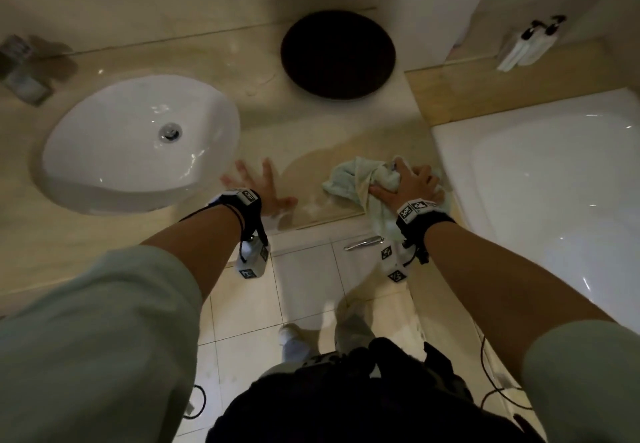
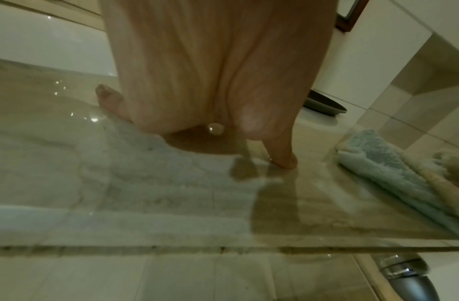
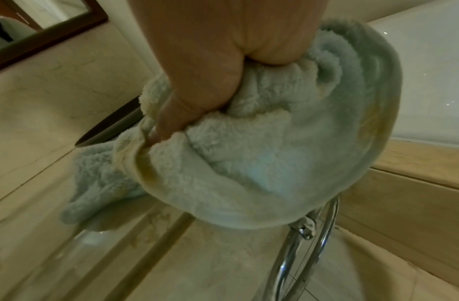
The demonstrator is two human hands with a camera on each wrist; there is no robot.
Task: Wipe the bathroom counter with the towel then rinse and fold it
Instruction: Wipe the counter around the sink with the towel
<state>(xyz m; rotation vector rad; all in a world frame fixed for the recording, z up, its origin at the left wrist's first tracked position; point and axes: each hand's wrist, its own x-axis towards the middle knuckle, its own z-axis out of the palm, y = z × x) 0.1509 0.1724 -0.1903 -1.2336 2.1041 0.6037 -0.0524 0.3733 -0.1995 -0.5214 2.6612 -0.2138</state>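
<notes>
Head view, looking down on a beige stone counter (image 1: 311, 120). Right hand (image 1: 410, 184) at about 4 o'clock from frame centre, near the counter's front right corner, fingers curled into a bunched pale green towel (image 1: 360, 179) and pressing it onto the stone. Towel is crumpled, not folded; a loose flap trails toward 9 o'clock from the hand, another part hangs over the front edge. Right wrist view confirms: thumb and fingers dug into the towel's folds (image 3: 249, 154), cloth wadded around them, a chrome ring (image 3: 323, 224) below the counter edge.

Left hand (image 1: 258, 186) flat on the counter at 9 o'clock of the towel, well apart from it, fingers spread wide and straight, holding nothing. Left wrist view: palm (image 2: 218, 71) planted, one fingertip (image 2: 283, 160) touching wet, glossy stone; towel edge (image 2: 383, 167) at 3 o'clock.

Sink (image 1: 138, 141), white oval, set into the counter at 10 o'clock of the left hand, just beside its fingertips. Dark round tray (image 1: 337, 55) at 12 o'clock, against the back wall. A damp sheen on the stone between the hands. Bathtub (image 1: 540, 179), white, at 3 o'clock beyond the counter's end. Two dispenser bottles (image 1: 526, 44) at 2 o'clock on the ledge behind it.
</notes>
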